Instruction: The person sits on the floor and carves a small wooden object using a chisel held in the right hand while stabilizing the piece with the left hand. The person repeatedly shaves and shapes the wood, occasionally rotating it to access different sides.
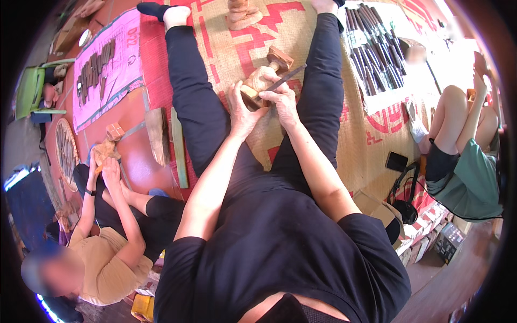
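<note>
A pale carved wooden figure [260,79] with a squared reddish-brown block at its far end is held between my thighs, above the mat. My left hand [243,112] is wrapped round its near end. In my right hand [284,104] is a slim dark carving tool [291,77], gripped against the figure's right side. Its shaft slants up and to the right, past the carving. The tool's working edge is too small to make out, and my fingers cover part of the figure's near end.
A woven mat [355,161] lies under my legs, with another wooden carving [243,16] between my feet. Dark tools [377,51] lie in rows at right, more tools [97,70] on a pink cloth at left. A co-worker's hands [110,167] hold a carving at left; another person sits right.
</note>
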